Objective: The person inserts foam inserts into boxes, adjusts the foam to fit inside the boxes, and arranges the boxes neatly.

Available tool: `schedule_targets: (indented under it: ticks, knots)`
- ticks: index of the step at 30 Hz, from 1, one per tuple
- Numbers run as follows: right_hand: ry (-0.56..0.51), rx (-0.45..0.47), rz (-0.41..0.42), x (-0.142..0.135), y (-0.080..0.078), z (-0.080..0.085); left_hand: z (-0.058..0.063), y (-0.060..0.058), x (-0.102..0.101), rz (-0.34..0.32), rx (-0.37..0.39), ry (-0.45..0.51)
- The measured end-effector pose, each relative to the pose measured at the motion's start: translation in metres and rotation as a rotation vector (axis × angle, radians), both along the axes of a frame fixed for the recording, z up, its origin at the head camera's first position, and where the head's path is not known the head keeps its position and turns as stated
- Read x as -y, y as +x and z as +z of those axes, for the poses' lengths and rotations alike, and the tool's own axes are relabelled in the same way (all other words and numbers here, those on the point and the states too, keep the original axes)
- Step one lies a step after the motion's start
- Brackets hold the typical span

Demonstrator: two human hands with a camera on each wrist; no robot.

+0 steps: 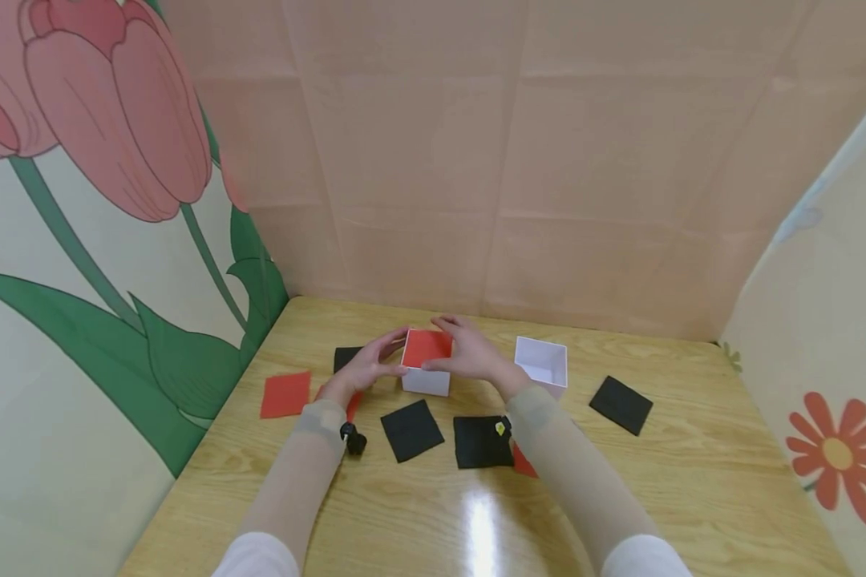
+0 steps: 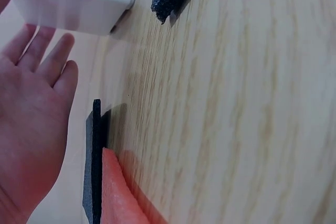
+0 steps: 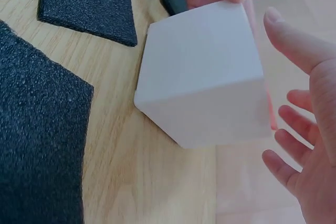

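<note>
A white box (image 1: 426, 382) stands on the table with a red foam square (image 1: 427, 348) at its top opening. Along the box's left side lies my left hand (image 1: 370, 365), fingers extended and thumb near the front edge; its thumb touches the box (image 3: 202, 56) in the right wrist view. My right hand (image 1: 472, 351) hovers over the box's right side, thumb and fingers spread around the red square. In the right wrist view the right hand (image 3: 315, 108) is apart from the box walls, and only a thin red edge shows beyond the box.
A second white box (image 1: 541, 365) sits open to the right. Black foam squares (image 1: 412, 430) and red ones (image 1: 285, 395) lie scattered around, some partly hidden under my arms. A black square (image 1: 621, 405) lies far right. Printed cloth walls (image 1: 505, 184) surround the table.
</note>
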State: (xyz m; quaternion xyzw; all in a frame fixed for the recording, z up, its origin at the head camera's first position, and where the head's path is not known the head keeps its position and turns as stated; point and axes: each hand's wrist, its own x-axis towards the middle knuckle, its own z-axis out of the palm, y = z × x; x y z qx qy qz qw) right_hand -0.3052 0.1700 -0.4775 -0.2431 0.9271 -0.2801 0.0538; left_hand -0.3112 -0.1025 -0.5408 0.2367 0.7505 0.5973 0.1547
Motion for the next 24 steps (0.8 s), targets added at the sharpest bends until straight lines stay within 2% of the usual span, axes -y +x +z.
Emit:
schedule_targets:
  ticks: [5, 10, 24]
  knots:
    - [-0.06, -0.002, -0.056, -0.011, 0.004, 0.003, 0.0, 0.001, 0.0, 0.011, 0.005, 0.0]
    - [-0.039, -0.013, -0.101, -0.017, 0.007, 0.002, 0.001, 0.001, 0.001, 0.025, 0.014, -0.006]
    - [0.05, -0.04, -0.097, -0.016, 0.006, 0.002, 0.002, 0.002, 0.0, 0.013, 0.02, -0.003]
